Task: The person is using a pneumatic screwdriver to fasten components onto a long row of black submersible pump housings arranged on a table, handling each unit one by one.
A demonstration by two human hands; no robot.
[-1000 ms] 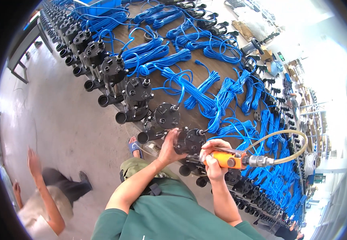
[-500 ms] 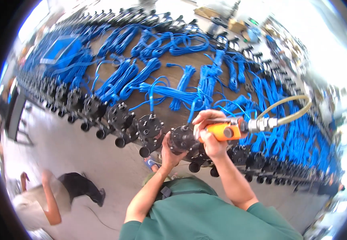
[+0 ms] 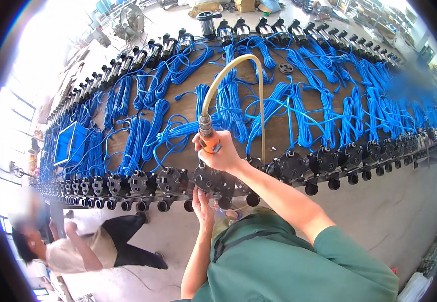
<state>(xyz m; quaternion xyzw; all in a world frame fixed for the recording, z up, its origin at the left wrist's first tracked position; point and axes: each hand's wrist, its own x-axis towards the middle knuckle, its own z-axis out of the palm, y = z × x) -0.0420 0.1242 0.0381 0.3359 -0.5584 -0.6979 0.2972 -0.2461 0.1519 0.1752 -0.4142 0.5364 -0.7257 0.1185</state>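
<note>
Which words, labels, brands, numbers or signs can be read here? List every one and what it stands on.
None can be read.
Black round-topped unit at the left hand: any marks are too small to read.
Orange tool, partly covered by the right hand: no legible lettering.
Blue bin: no legible lettering.

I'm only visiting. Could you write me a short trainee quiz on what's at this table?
1. What does the right hand grip?
2. True or false: the blue rectangular plastic bin stands at the right end of the brown flat tabletop.
3. Which lie across the tabletop: A) red ropes, B) bundles of blue cable, C) white pipes?

Key:
1. An orange handheld tool joined to a beige flexible hose.
2. False; it is toward the left.
3. B.
</note>
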